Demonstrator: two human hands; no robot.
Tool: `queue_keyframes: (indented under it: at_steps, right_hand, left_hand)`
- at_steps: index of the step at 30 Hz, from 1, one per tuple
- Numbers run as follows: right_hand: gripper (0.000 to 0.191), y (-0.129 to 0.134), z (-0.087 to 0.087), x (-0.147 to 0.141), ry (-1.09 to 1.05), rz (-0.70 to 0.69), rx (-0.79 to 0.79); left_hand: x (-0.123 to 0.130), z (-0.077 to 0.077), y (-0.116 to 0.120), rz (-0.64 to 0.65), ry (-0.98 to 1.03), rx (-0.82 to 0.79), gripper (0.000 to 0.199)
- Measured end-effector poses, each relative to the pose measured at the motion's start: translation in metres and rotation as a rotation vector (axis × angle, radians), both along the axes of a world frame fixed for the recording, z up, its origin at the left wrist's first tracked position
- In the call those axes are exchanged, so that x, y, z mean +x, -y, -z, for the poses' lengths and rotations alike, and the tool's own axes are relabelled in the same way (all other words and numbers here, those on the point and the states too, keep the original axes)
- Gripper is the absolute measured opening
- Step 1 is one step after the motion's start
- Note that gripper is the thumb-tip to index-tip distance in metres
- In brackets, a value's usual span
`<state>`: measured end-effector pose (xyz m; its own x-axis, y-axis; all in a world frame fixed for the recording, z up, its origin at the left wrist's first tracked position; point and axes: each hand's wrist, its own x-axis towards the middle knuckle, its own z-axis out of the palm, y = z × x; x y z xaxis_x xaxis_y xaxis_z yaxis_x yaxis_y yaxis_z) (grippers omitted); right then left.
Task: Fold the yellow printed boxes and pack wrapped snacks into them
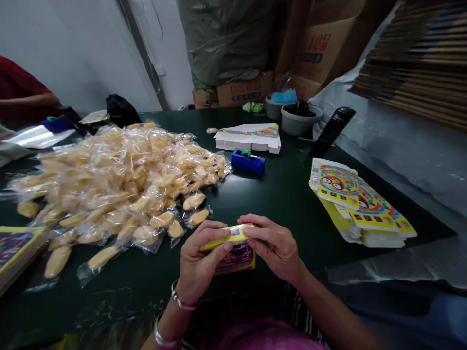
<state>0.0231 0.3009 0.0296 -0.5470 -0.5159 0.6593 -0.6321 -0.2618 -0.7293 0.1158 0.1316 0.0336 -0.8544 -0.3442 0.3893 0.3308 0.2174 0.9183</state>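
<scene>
Between both hands, close to the table's near edge, is a small yellow printed carton (236, 261) with a dark picture on its side. My left hand (204, 257) grips its left end, thumb along the upper edge. From the right, my right hand (275, 245) pinches the other end, fingertips on the yellow top panel. What the carton holds, if anything, is hidden. To the left lies a big heap of clear plastic packets (124, 180), each with a pale yellow oval piece inside. Beyond the hands stands a blue tape dispenser (248, 163) with a green core.
Flattened printed cartons (365, 199) lie stacked at right, near an upright black object (332, 131). White carton blanks (248, 137) and grey tubs (301, 120) stand farther back. A yellow-edged box (20, 250) is at left; another person's arm (27, 99) shows behind.
</scene>
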Motion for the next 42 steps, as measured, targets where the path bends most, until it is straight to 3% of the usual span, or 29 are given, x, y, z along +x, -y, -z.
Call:
queue_keyframes:
  at_steps: [8, 12, 17, 23, 28, 35, 38, 42]
  right_hand:
    - [0.019, -0.004, -0.007, 0.007, 0.238, -0.057, 0.015]
    - [0.033, -0.003, -0.003, 0.01, 0.424, -0.1, -0.018]
    - [0.041, -0.008, 0.002, 0.011, 0.289, -0.111, 0.065]
    - [0.039, -0.011, 0.004, 0.013, 0.263, -0.082, 0.097]
    - [0.042, -0.012, 0.001, 0.016, 0.164, -0.071, 0.107]
    - [0.047, -0.023, -0.004, 0.019, 0.2, -0.123, 0.11]
    - [0.042, -0.028, -0.007, 0.019, 0.199, -0.14, 0.168]
    - [0.039, -0.027, -0.009, 0.022, 0.144, -0.092, 0.156]
  left_hand:
    - [0.004, 0.0, 0.004, 0.038, -0.006, -0.1, 0.016]
    - [0.006, 0.001, 0.004, 0.003, -0.065, -0.204, 0.022]
    - [0.012, 0.002, 0.002, 0.021, -0.115, -0.284, 0.031]
    - [0.019, 0.007, 0.002, 0.008, -0.084, -0.247, 0.046]
    - [0.026, 0.012, 0.0, -0.001, -0.008, -0.196, 0.05]
    - [0.025, 0.01, 0.0, 0.084, -0.114, -0.182, 0.047]
    - [0.026, 0.003, 0.0, 0.066, -0.08, -0.286, 0.048]
    - [0.029, -0.011, -0.01, -0.093, -0.002, -0.557, 0.05]
